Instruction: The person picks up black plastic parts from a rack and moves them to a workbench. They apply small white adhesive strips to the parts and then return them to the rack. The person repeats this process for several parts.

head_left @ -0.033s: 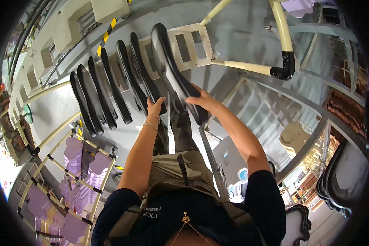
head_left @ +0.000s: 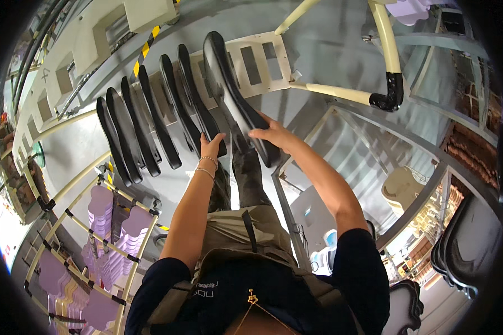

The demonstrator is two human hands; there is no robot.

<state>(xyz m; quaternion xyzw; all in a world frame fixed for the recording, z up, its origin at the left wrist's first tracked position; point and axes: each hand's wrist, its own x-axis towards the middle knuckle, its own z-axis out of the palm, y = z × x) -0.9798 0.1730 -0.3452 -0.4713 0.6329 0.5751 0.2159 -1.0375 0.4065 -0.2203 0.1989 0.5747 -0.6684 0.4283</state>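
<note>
Both of my hands are up at frame centre on the nearest of the black moulded panels. My right hand (head_left: 271, 135) lies flat, fingers stretched out together, on the lower end of the largest black panel (head_left: 235, 92), which runs from upper centre down toward my wrist. My left hand (head_left: 211, 146), a thin bracelet (head_left: 208, 166) at its wrist, is raised with fingers together against the lower tip of the next black panel (head_left: 195, 95) just left of it; whether it grips I cannot tell. Further left, more black panels (head_left: 129, 139) stand on edge in a row, fanned toward the left. They rest on a cream slotted rack (head_left: 268, 58) at upper centre. Lilac shaped boards (head_left: 100, 206) hang in a cream tube trolley (head_left: 67, 215) at lower left.
</note>
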